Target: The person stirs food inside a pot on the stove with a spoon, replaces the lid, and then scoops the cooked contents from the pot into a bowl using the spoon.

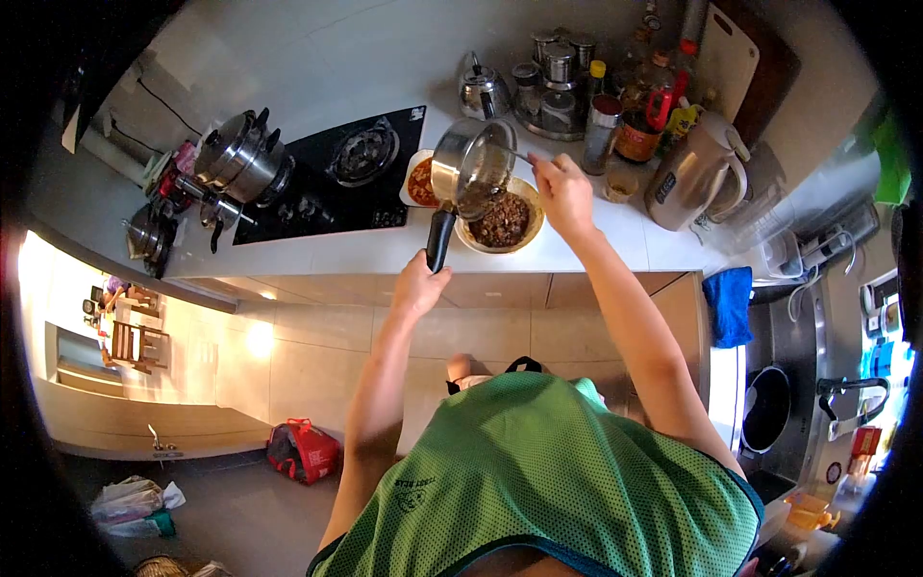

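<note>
My left hand (420,286) is wrapped around the black handle of a steel saucepan (446,168). The saucepan is tipped on its side, its mouth turned to the right above a bowl (471,240). Dark brown chopped food (502,223) fills much of that bowl. Closed around a thin metal utensil (514,152), my right hand (565,195) is to the right of the saucepan; the utensil reaches into the pan's mouth, and I cannot make out its end. Just left of the bowl, partly behind the saucepan, is a white dish (411,200) with red, saucy food.
A black cooktop (336,183) with a steel pot (238,159) lies left. Behind the bowl are a kettle (483,93) and jars (558,108). Bottles (642,106) and a jug (694,173) stand right, near a sink (808,327). A red bag (304,450) sits on the floor.
</note>
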Available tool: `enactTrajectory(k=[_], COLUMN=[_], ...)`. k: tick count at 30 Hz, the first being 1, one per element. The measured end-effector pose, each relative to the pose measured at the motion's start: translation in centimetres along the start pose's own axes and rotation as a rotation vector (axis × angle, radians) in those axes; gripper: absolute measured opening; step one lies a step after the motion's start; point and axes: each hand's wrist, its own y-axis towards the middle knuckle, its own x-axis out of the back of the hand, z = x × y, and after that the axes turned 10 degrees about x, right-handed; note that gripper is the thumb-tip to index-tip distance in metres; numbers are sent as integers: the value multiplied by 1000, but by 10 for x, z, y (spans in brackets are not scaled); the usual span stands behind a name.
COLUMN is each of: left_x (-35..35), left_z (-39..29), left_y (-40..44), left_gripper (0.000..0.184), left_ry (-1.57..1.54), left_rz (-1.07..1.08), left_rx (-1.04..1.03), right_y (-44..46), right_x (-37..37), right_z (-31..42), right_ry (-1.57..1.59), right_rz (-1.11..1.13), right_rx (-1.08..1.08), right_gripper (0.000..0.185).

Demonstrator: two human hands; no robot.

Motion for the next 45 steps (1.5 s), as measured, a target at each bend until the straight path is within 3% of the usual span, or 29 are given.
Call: enactTrajectory(k=[2,4,8,11,14,16,19,21,25,31,38,41,45], left_x=[-4,-7,-3,-4,-10,-5,-2,-4,0,-4,-6,-6,0], left_z=[4,7,5,6,15,6,-1,4,2,0,11,11,3], left_y=[3,5,2,3,11,8,5,8,5,5,12,14,7], left_gripper=[31,31,31,31,23,31,31,30,29,28,27,28,28], left_ry=[9,-66,-17,-6,-20,-14,1,-31,28,26,-54,-57,-45], left_rz=[5,20,-14,-6,-60,-3,-15,-21,-27,-48,-52,-30,-41], left_rx=[2,33,22,51,-54,2,2,-3,19,-20,-17,5,-26], right_y=[-4,-13,-33,-23,-4,-3,-14,-27,-22,-22,-37,-31,-42], right_x=[-5,-8,-13,4,9,3,-10,-11,3,-7,20,14,5], right_z=[4,6,1,4,7,4,0,-5,-10,-4,8,29,17], right_ry=[-52,-180,-106,-55,-169,-215,-155,75,155,125,229,523,548], right_rz=[-39,79,121,107,8,43,96,188,258,166,202,119,151], right_rx=[50,106,270,204,239,229,129,-30,-39,48,-35,-18,-3], right_gripper=[14,16,17,18,18,19,18,14,11,10,19,23,24])
